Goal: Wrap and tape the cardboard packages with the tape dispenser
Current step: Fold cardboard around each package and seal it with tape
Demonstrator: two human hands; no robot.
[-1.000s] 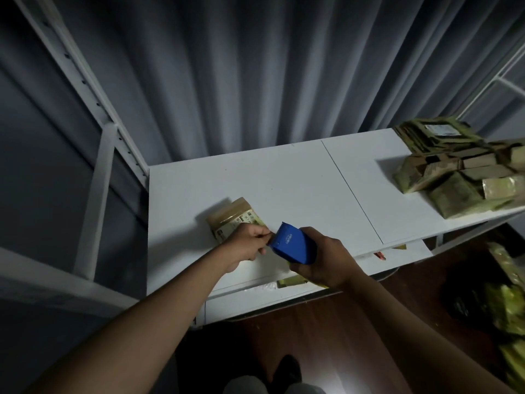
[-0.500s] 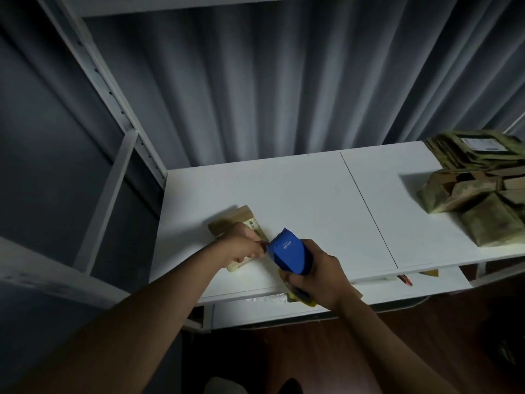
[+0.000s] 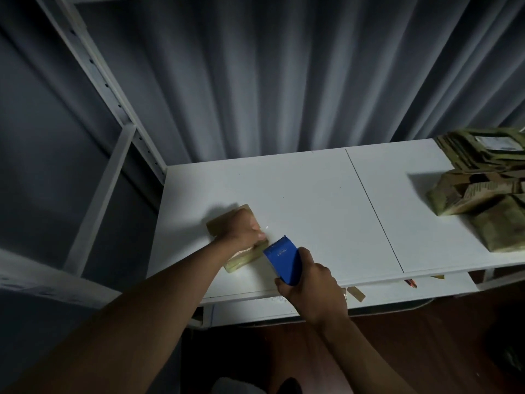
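The left hand [image 3: 244, 228] presses one cardboard package [image 3: 237, 243] down on the table [image 3: 312, 211]. Just beside the package, the right hand [image 3: 311, 288] grips the blue tape dispenser [image 3: 284, 260]. Taping looks partly done; a pile of packages [image 3: 480, 194] waits far off.

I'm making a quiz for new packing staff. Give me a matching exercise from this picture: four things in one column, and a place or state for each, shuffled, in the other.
Things:
1. left hand
2. right hand
3. tape dispenser
4. package pile

Places or states:
A. blue, toothed edge pointing at the package
B. holds down a package on the table
C. at the table's far right end
D. grips the dispenser

Pairs: 1-B, 2-D, 3-A, 4-C
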